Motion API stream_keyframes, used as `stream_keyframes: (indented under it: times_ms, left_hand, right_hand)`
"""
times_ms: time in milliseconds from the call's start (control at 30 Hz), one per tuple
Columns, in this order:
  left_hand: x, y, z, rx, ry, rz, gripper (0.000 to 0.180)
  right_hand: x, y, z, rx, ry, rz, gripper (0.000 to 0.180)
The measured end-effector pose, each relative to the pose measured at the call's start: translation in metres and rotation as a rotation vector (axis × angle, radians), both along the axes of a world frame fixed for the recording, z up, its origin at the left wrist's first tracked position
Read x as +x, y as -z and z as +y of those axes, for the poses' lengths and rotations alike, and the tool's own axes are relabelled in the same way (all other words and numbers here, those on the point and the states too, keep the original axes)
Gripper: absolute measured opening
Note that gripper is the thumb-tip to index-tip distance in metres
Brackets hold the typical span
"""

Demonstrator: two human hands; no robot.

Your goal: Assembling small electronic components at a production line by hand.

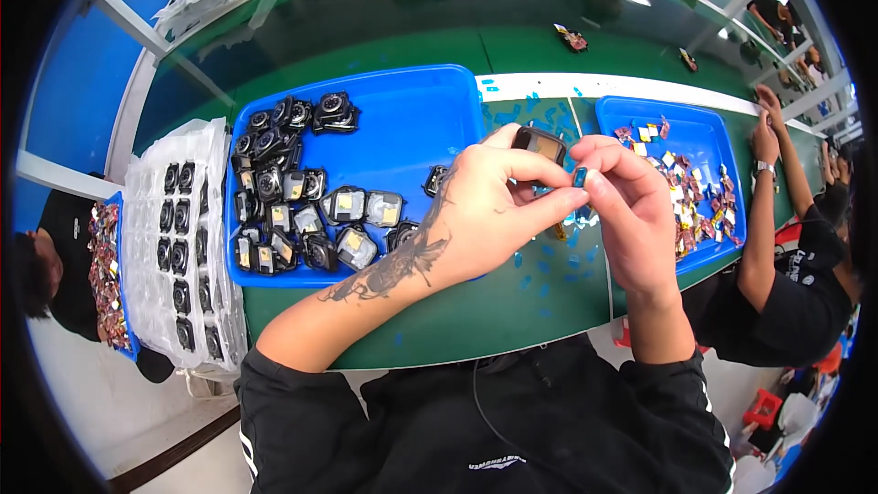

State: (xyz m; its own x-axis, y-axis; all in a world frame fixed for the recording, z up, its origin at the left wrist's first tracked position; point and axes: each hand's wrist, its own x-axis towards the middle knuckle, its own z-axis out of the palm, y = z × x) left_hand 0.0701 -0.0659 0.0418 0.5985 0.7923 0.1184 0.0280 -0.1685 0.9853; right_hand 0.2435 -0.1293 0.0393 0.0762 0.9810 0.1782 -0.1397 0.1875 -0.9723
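Observation:
My left hand (498, 187) is closed round a black watch case (541, 144) whose tan inside faces up, partly hidden by the fingers. Between the fingertips of my right hand (631, 206) is a small piece of blue film (580, 177). My left thumb comes right up to that film, and whether it touches it I cannot tell. Left of my hands, a large blue tray (402, 96) holds many black watch cases (270, 185), some lying dial-back up, others showing a pale inside. Scraps of blue film (540, 261) are scattered on the green table beneath my hands.
A smaller blue tray (613, 110) on the right is heaped with small circuit parts (700, 197). A white blister tray (142, 220) with watch cases stands far left. Beyond a white rail (530, 84), a green belt (412, 23) carries some parts. Co-workers' hands (768, 133) are to the right.

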Motion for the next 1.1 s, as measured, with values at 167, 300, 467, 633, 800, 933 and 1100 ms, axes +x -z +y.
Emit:
stream_keyframes:
  times_ms: [167, 300, 467, 633, 800, 933, 1100]
  left_hand:
    - [-0.004, -0.003, 0.000, 0.026, 0.019, 0.072, 0.014]
    - [-0.004, -0.002, 0.000, 0.107, 0.040, 0.155, 0.013]
    - [-0.002, 0.004, 0.004, -0.007, 0.064, 0.153, 0.013]
    - [-0.004, 0.006, 0.009, -0.034, 0.070, 0.081, 0.012]
    - [-0.004, 0.002, 0.006, 0.024, 0.105, 0.106, 0.011]
    - [-0.002, 0.003, 0.006, 0.050, 0.083, 0.151, 0.011]
    - [0.005, 0.018, 0.007, -0.139, 0.039, -0.088, 0.017]
  right_hand:
    - [0.009, -0.008, 0.003, 0.080, 0.028, -0.251, 0.006]
    - [0.011, -0.017, 0.005, 0.215, 0.045, -0.702, 0.009]
    - [0.006, -0.010, 0.011, 0.614, 0.234, -1.149, 0.012]
    - [0.004, -0.003, -0.005, 0.472, 0.182, -0.898, 0.017]
    - [0.006, -0.006, 0.003, 0.275, 0.170, -0.749, 0.019]
    - [0.009, -0.007, 0.008, 0.402, 0.158, -0.872, 0.018]
    - [0.002, 0.004, 0.015, 0.771, 0.427, -1.156, 0.021]
